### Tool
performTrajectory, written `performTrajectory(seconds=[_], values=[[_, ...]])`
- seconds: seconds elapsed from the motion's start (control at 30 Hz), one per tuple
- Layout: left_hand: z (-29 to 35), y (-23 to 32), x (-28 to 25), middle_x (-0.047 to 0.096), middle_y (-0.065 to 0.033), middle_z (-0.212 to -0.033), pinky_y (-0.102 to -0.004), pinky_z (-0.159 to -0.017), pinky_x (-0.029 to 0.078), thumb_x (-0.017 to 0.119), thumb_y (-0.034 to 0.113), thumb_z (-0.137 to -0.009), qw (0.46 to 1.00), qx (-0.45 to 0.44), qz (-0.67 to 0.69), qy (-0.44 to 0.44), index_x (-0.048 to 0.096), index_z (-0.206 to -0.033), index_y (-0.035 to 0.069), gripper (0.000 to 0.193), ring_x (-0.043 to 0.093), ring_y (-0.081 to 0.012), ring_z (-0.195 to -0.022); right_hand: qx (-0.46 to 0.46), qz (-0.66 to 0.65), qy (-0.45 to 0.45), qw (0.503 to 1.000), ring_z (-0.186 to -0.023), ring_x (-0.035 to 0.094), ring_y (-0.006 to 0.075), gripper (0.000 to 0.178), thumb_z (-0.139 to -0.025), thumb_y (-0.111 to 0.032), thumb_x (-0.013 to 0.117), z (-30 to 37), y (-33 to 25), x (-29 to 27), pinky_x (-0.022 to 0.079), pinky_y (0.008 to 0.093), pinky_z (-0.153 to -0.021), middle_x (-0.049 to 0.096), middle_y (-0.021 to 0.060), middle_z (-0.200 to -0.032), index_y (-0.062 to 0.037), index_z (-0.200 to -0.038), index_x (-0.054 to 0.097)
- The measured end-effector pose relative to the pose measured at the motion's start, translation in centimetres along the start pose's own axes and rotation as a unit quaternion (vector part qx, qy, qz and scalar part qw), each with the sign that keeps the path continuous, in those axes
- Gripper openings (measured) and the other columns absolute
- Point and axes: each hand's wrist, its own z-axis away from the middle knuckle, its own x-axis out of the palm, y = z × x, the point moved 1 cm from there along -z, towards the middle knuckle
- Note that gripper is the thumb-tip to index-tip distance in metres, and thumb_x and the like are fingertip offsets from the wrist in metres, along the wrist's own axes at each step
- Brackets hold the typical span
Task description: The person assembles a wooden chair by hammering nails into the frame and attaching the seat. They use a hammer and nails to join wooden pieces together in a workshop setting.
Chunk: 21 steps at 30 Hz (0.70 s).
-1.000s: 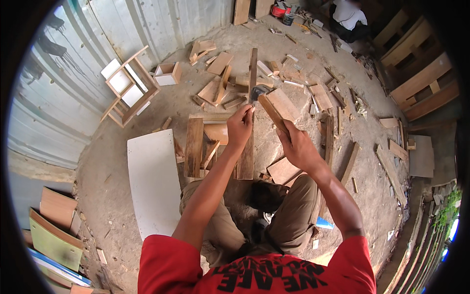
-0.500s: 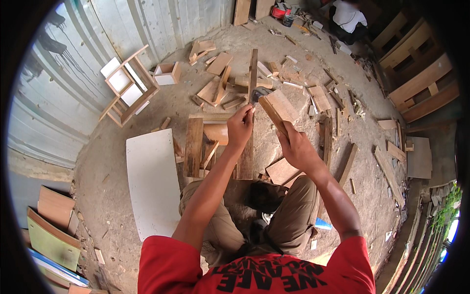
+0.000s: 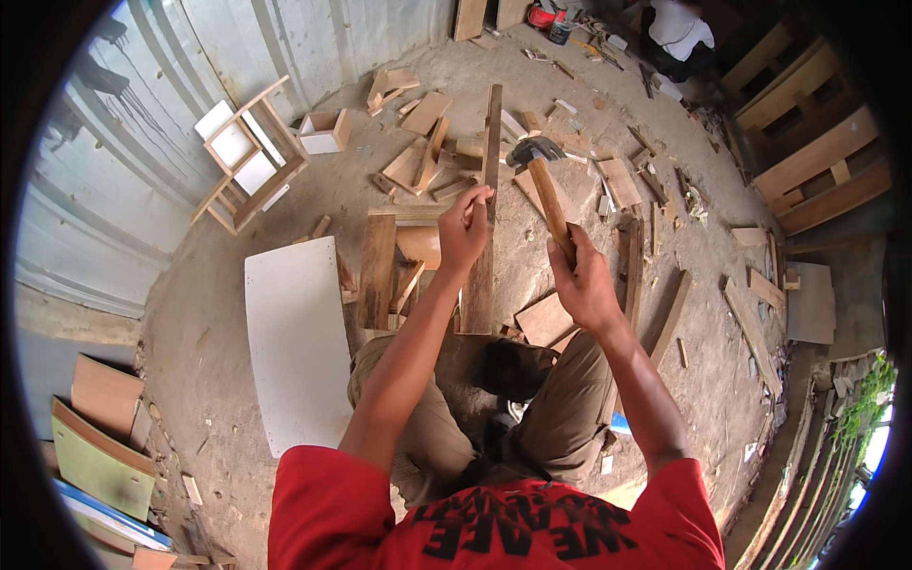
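Note:
My right hand (image 3: 587, 283) is wrapped round the wooden handle of a hammer (image 3: 548, 195). Its dark metal head points away from me, to the right of a long wooden board (image 3: 491, 157). My left hand (image 3: 464, 230) is closed, with thumb and fingertips pinched at the board's edge. Whatever is in that pinch is too small to make out. The board runs away from me along the right side of a wooden frame (image 3: 379, 271), between my knees and the scattered wood. Part of the board is hidden behind my left hand.
A white panel (image 3: 296, 347) lies to the left on the concrete floor. Beyond the frame are several wood offcuts (image 3: 427, 112). A small wooden shelf frame (image 3: 252, 166) stands by the metal wall. Long wood strips (image 3: 673, 318) lie to the right. A person (image 3: 676, 33) crouches far off.
The hammer has swung away from the board, and its head is now farther off and more to the right. My left hand keeps its pinch at the board.

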Motion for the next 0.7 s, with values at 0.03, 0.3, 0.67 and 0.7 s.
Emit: performTrajectory(seconds=[0.03, 0.3, 0.67, 0.7], values=[[-0.3, 0.2, -0.2, 0.074, -0.0082, -0.097, -0.0309, -0.068, 0.052, 0.053, 0.016, -0.104, 0.999, -0.005, 0.044, 0.027, 0.067, -0.114, -0.002, 0.026, 0.067, -0.0144, -0.082, 0.003, -0.004, -0.004, 1.0, -0.075, 0.064, 0.0504, 0.026, -0.101, -0.017, 0.056, 0.5, 0.2, 0.1, 0.048, 0.0505, -0.062, 0.063, 0.0288, -0.074, 0.003, -0.116, 0.049], [-8.8, -0.7, -3.3, 0.07, -0.0215, -0.094, -0.045, -0.084, 0.05, 0.036, 0.066, -0.099, 0.94, -0.123, -0.29, -0.131, 0.065, -0.09, -0.004, 0.076, 0.067, -0.0394, -0.092, -0.047, -0.001, -0.023, 0.999, -0.079, 0.063, 0.0535, 0.031, -0.103, -0.02, 0.053, 0.6, -0.2, 0.5, 0.046, 0.0564, -0.063, 0.063, 0.032, -0.076, 0.0002, -0.125, 0.046], [-9.4, -3.9, -2.3, 0.071, -0.0232, -0.097, -0.046, -0.091, 0.05, 0.028, 0.091, -0.082, 0.821, -0.237, -0.399, -0.332, 0.075, -0.081, 0.002, 0.101, 0.069, -0.0377, -0.096, -0.059, 0.046, -0.024, 0.997, -0.077, 0.062, 0.055, 0.032, -0.102, -0.019, 0.052, 0.1, 0.7, 1.1, 0.049, 0.059, -0.067, 0.064, 0.0333, -0.078, 0.0024, -0.125, 0.047], [-9.3, -3.6, -2.3, 0.072, -0.0234, -0.097, -0.0462, -0.091, 0.05, 0.029, 0.092, -0.081, 0.825, -0.236, -0.392, -0.333, 0.076, -0.082, 0.003, 0.1, 0.069, -0.0377, -0.096, -0.066, 0.057, -0.024, 0.996, -0.076, 0.062, 0.0549, 0.031, -0.102, -0.019, 0.052, 0.1, 0.8, 1.1, 0.049, 0.0588, -0.066, 0.064, 0.033, -0.078, 0.0026, -0.125, 0.047]])
